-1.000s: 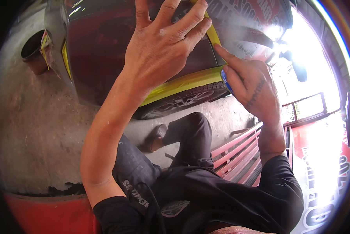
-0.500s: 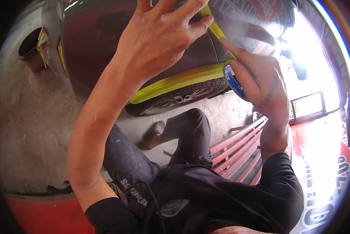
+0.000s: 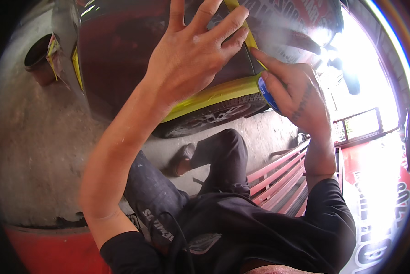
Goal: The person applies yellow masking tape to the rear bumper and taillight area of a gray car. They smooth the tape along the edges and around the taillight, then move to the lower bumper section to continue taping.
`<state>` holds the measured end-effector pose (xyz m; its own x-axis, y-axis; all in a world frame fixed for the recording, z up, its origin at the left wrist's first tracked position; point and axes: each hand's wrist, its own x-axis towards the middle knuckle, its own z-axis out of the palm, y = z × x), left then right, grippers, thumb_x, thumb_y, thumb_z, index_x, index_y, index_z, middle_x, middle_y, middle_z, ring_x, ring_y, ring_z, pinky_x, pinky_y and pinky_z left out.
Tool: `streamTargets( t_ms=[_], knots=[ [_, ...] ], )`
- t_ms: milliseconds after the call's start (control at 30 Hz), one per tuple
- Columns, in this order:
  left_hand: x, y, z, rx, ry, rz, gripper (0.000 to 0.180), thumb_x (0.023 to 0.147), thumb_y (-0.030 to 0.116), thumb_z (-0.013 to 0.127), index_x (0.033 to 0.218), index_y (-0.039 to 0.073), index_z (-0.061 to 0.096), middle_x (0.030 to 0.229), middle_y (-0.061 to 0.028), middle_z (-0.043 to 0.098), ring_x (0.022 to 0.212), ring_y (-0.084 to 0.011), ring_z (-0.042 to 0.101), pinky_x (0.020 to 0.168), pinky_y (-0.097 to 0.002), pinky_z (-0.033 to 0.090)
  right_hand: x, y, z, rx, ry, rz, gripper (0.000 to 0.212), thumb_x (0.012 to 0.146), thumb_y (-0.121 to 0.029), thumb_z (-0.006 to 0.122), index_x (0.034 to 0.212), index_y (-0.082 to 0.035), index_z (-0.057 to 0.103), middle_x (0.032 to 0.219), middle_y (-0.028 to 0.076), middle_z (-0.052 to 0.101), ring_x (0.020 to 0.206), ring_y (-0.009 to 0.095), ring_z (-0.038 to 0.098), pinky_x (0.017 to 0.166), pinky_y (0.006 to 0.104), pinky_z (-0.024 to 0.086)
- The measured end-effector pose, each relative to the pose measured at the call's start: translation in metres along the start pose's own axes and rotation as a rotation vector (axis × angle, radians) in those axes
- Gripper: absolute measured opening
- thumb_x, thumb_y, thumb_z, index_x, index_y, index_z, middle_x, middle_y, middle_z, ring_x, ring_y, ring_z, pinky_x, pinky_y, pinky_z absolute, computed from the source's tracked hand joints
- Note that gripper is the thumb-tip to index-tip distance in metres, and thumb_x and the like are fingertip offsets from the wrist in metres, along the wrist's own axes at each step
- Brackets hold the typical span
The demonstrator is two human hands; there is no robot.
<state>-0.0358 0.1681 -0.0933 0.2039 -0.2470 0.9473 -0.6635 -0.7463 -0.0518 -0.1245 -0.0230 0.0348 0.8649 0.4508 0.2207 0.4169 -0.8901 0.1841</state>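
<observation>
My left hand [image 3: 191,52] is spread over a dark car panel [image 3: 118,55], its thumb and index finger at a strip of yellow masking tape [image 3: 252,42] along the panel's edge. In my right hand [image 3: 298,93] is a masking tape roll [image 3: 267,93] with a blue inner side. My right index finger points along the strip and touches it near the roll. More yellow tape [image 3: 214,97] covers the curved wheel arch, above a tyre and wheel [image 3: 214,118]. My left forearm hides part of the panel and arch.
A slatted reddish metal bench [image 3: 278,182] stands to my right, by a red and white printed banner [image 3: 364,182]. A dark bucket [image 3: 39,59] sits on the concrete floor [image 3: 40,150] at far left. A red surface [image 3: 54,253] lies at lower left.
My left hand has slid slightly down and right across the panel. My right hand, with the tape roll, has moved a little left, closer to it. The view has shifted slightly.
</observation>
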Motion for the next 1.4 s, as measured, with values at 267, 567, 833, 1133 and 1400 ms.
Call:
streamTargets(
  t_ms=[267, 567, 833, 1133, 1400],
  knots=[
    [-0.001, -0.004, 0.011, 0.031, 0.147, -0.029, 0.037, 0.087, 0.016, 0.069, 0.123, 0.013, 0.078, 0.141, -0.0011, 0.060, 0.152, -0.0359, 0.038, 0.124, -0.0811, 0.003, 0.002, -0.001, -0.007, 0.012, -0.042, -0.021, 0.045, 0.100, -0.015, 0.056, 0.141, 0.000, 0.066, 0.081, 0.028, 0.067, 0.074, 0.040, 0.072, 0.078, 0.0406, 0.055],
    [0.000, 0.001, 0.007, -0.023, 0.150, -0.099, 0.035, 0.087, 0.016, 0.069, 0.118, 0.021, 0.082, 0.138, -0.0019, 0.061, 0.147, -0.0342, 0.041, 0.125, -0.0790, 0.003, 0.002, -0.004, -0.007, -0.002, -0.042, 0.020, 0.041, 0.098, -0.019, 0.060, 0.137, -0.010, 0.072, 0.083, 0.018, 0.072, 0.088, 0.038, 0.068, 0.089, 0.0499, 0.051],
    [0.001, 0.002, 0.009, -0.048, 0.143, -0.083, 0.037, 0.084, 0.014, 0.071, 0.119, 0.021, 0.081, 0.141, -0.0080, 0.058, 0.148, -0.0371, 0.040, 0.125, -0.0798, 0.002, -0.002, -0.011, -0.009, 0.030, 0.029, 0.018, 0.042, 0.098, -0.017, 0.061, 0.138, -0.008, 0.072, 0.084, 0.018, 0.073, 0.086, 0.038, 0.068, 0.088, 0.0484, 0.052],
    [0.003, 0.007, -0.006, -0.032, -0.031, -0.092, 0.036, 0.087, 0.016, 0.067, 0.120, 0.018, 0.082, 0.144, -0.0097, 0.056, 0.150, -0.0382, 0.036, 0.125, -0.0802, 0.001, -0.006, 0.006, 0.008, -0.017, 0.062, -0.045, 0.043, 0.099, -0.016, 0.059, 0.139, -0.006, 0.070, 0.079, 0.020, 0.069, 0.081, 0.041, 0.068, 0.082, 0.0509, 0.052],
    [-0.003, 0.000, 0.021, 0.070, 0.160, -0.001, 0.038, 0.090, 0.018, 0.065, 0.125, 0.015, 0.078, 0.146, -0.0041, 0.057, 0.152, -0.0342, 0.036, 0.125, -0.0810, 0.004, 0.000, 0.003, 0.004, 0.000, -0.029, 0.006, 0.043, 0.100, -0.018, 0.055, 0.140, -0.007, 0.069, 0.083, 0.023, 0.070, 0.085, 0.042, 0.068, 0.086, 0.0524, 0.052]
  ],
)
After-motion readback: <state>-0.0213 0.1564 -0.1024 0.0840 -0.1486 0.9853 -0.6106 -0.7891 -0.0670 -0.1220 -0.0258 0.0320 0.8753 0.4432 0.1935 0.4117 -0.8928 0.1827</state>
